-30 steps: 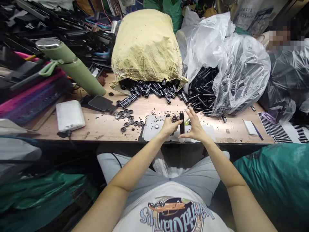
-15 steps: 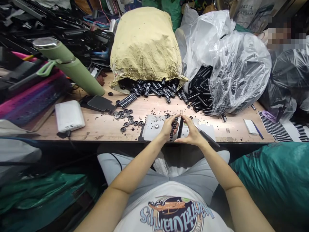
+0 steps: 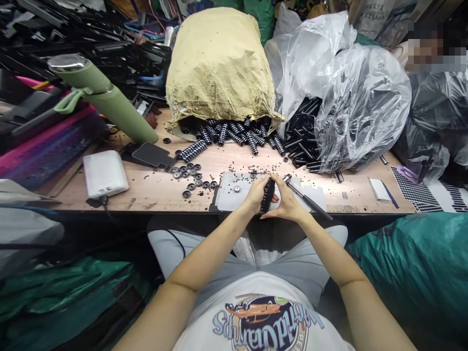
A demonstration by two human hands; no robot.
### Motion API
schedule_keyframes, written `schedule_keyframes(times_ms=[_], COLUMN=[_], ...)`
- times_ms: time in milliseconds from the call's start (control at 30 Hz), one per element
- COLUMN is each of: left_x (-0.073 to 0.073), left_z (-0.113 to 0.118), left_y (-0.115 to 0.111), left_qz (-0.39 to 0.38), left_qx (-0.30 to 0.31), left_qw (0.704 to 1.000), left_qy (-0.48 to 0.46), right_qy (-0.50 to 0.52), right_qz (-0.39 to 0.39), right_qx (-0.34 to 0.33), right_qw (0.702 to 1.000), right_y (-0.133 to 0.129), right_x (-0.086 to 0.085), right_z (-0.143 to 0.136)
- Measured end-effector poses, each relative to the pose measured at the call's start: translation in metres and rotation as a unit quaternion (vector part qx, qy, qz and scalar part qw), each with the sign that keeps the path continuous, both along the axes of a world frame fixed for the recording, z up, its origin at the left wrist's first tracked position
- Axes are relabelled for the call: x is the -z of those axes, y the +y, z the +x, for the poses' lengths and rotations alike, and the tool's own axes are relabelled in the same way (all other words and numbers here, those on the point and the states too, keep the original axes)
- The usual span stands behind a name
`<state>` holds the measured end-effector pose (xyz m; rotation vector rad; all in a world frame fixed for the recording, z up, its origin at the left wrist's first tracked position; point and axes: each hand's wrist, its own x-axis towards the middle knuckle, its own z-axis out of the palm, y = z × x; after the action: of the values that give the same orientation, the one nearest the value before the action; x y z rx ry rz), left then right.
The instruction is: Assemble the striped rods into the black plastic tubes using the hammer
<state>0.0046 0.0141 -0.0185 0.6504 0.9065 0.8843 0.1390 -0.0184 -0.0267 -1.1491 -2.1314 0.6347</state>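
Observation:
My left hand [image 3: 257, 195] is closed around a patterned black piece, like the black-and-white studded rods on the table, with its fingers behind it. My right hand [image 3: 287, 201] pinches a narrow black strip [image 3: 269, 190] between thumb and fingertips. The strip lies against the patterned piece and covers much of it; whether the two are joined cannot be seen. Under both hands is a pale plate [image 3: 226, 199]. A hammer [image 3: 309, 199] with a metal head and dark handle rests just right of my right hand. One small silver-faced disc [image 3: 237, 189] sits on the plate.
Studded rods [image 3: 223, 132] spill from a yellow sack [image 3: 219, 63]. Black tubes [image 3: 303, 141] lie by clear plastic bags [image 3: 361, 107]. Black discs [image 3: 190, 170] and tiny bits scatter left of the plate. A green bottle [image 3: 109, 105] and white box [image 3: 105, 174] stand left. A partly hidden person is far right.
The black strip in my right hand has moved left, from beside the patterned piece to against it. My right hand has shifted left, uncovering the hammer head.

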Motion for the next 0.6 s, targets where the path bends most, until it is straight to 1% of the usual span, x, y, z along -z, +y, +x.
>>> schedule_keyframes(times_ms=[100, 200, 233, 267, 300, 333, 367, 400, 433, 467, 500, 533, 567, 600], left_x=[0.0, 0.006, 0.01, 0.014, 0.02, 0.025, 0.032, 0.038, 0.044, 0.049, 0.054, 0.058, 0.061, 0.062], left_z=[0.001, -0.001, -0.001, -0.001, -0.001, -0.001, -0.001, -0.001, -0.001, -0.002, -0.003, -0.005, -0.008, -0.01], left_y=[0.002, 0.003, 0.003, 0.001, -0.001, -0.004, -0.007, -0.009, -0.012, -0.013, -0.014, -0.013, -0.013, -0.012], left_qz=[0.002, 0.019, 0.048, 0.097, 0.165, 0.243, 0.318, 0.38, 0.426, 0.457, 0.48, 0.5, 0.519, 0.538], left_qx=[0.009, 0.027, 0.027, 0.021, 0.01, -0.001, -0.007, -0.003, 0.012, 0.033, 0.059, 0.082, 0.1, 0.113], left_qw=[1.0, 0.999, 0.997, 0.989, 0.972, 0.941, 0.896, 0.842, 0.788, 0.739, 0.697, 0.659, 0.626, 0.597], left_qy=[0.002, 0.032, 0.061, 0.106, 0.166, 0.237, 0.311, 0.382, 0.444, 0.494, 0.53, 0.556, 0.573, 0.584], right_qy=[0.009, 0.011, 0.011, 0.012, 0.011, 0.007, 0.0, -0.012, -0.029, -0.053, -0.083, -0.121, -0.166, -0.214], right_qz=[-0.013, -0.014, -0.01, -0.003, 0.005, 0.014, 0.022, 0.026, 0.026, 0.022, 0.017, 0.012, 0.003, -0.01], right_qx=[0.021, 0.042, 0.049, 0.06, 0.073, 0.088, 0.104, 0.12, 0.134, 0.149, 0.173, 0.21, 0.255, 0.304], right_qw=[1.0, 0.999, 0.999, 0.998, 0.997, 0.996, 0.994, 0.992, 0.99, 0.987, 0.981, 0.97, 0.953, 0.929], right_y=[-0.001, -0.001, 0.0, 0.0, 0.001, 0.002, 0.002, 0.002, 0.001, 0.0, -0.002, -0.004, -0.007, -0.011], right_x=[0.001, 0.009, 0.014, 0.019, 0.025, 0.03, 0.036, 0.04, 0.043, 0.045, 0.045, 0.044, 0.04, 0.036], right_z=[-0.001, -0.003, -0.004, -0.005, -0.007, -0.009, -0.01, -0.01, -0.008, -0.004, 0.003, 0.012, 0.023, 0.035])
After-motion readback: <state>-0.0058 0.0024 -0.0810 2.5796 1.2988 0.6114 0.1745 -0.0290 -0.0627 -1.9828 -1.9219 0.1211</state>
